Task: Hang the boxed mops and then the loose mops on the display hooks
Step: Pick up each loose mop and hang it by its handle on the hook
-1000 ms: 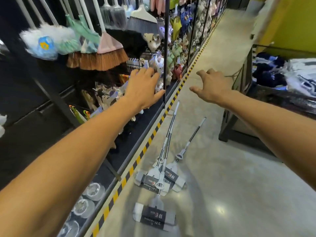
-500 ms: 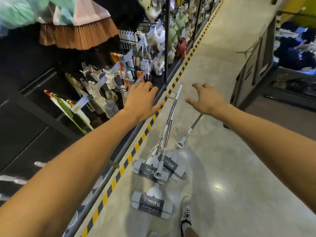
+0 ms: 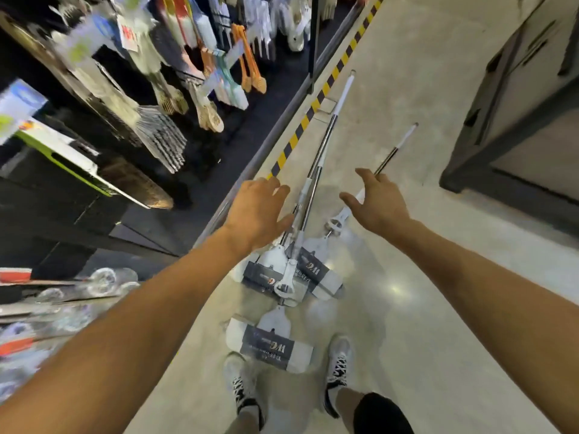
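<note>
Reaching down now rather than out toward the shelving, both hands have dropped within the last second from the level of the hanging goods to just above the loose mops (image 3: 300, 245) lying on the floor (image 3: 423, 308). The left hand (image 3: 257, 214) hovers over the crossed handles (image 3: 316, 170), fingers (image 3: 275, 189) spread and holding nothing; the right hand (image 3: 379, 205) is likewise open, over the handle of the mop (image 3: 398, 148) that lies apart to the right. Three mops show, their heads wrapped in dark labelled sleeves: two overlap near the striped floor tape (image 3: 316, 101), and one head (image 3: 269, 346) lies between the person's shoes (image 3: 340, 358). The view has tipped from the display rack (image 3: 156, 98) to the floor, which suggests the work has turned to picking up the next mop. No boxed mops can be made out here, so that part is probably done, though I cannot tell for sure. A grasp on one handle looks likely next.
</note>
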